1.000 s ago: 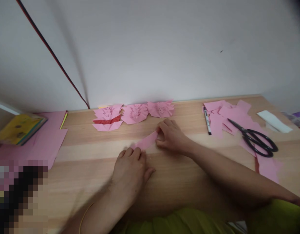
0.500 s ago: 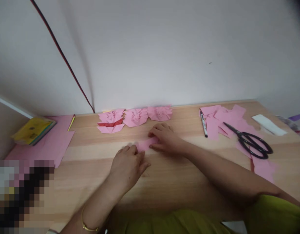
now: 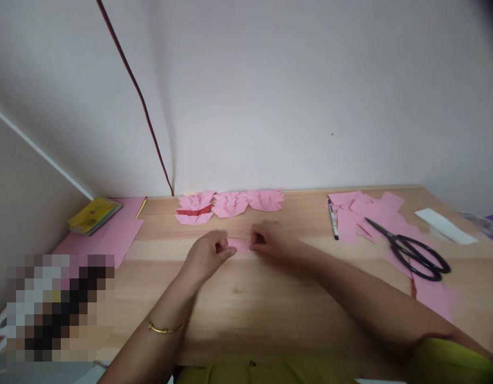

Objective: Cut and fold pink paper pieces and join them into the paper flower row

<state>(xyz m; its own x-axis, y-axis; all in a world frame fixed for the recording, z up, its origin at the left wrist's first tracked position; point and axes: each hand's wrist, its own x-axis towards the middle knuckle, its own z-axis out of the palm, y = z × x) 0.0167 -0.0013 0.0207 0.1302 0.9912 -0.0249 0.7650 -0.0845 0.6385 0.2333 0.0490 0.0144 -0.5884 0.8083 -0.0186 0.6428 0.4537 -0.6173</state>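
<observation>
A small folded pink paper piece [image 3: 239,244] lies on the wooden table [image 3: 246,298] between my two hands. My left hand [image 3: 208,254] pinches its left end with curled fingers. My right hand [image 3: 270,240] grips its right end, fingers closed over the edge. Behind the hands, three finished pink folded paper shapes [image 3: 230,204] sit in a row against the wall, the leftmost with a red layer.
Black scissors [image 3: 414,250] lie on loose pink paper scraps [image 3: 362,213] at the right, beside a marker pen [image 3: 333,218] and a white strip [image 3: 444,225]. At the left are pink sheets [image 3: 106,237] and a yellow paper pack [image 3: 93,214]. A dark cable [image 3: 138,96] runs down the wall.
The paper strip has become shorter as my hands came closer together on it. My left hand went from flat on the table to pinching. The view tilted upward.
</observation>
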